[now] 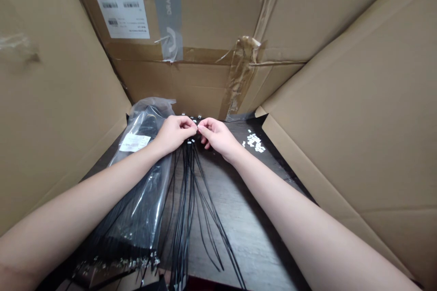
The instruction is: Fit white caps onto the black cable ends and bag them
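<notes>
Cardboard stands around my work on three sides: a large taped cardboard wall (205, 77) rises behind the plastic bag, a plain left panel (61, 100) slants up to the bag's left, and a right panel (368, 109) stands well to its right. The dark table (252, 223) spreads under the bag and out to its right. The clear plastic bag (145, 209) itself is long and packed with black leads, their metal-looking ends crowded at its near end. Just to the right of the bag, loose black cables (187, 191) run toward me in a fanned bundle. My left hand (175, 132) is over the bag's upper right edge, and my right hand (217, 138) is a little farther right of it, above the table; in both, I have thumb and forefinger closed in a pinch, tips meeting, but what sits between them is too small to tell. A white label (134, 142) lies on the bag's upper part. Well right of the bag is a pile of small white pieces (255, 142), and nearer to it, white cable ends (190, 141) show beneath my fingers.
</notes>
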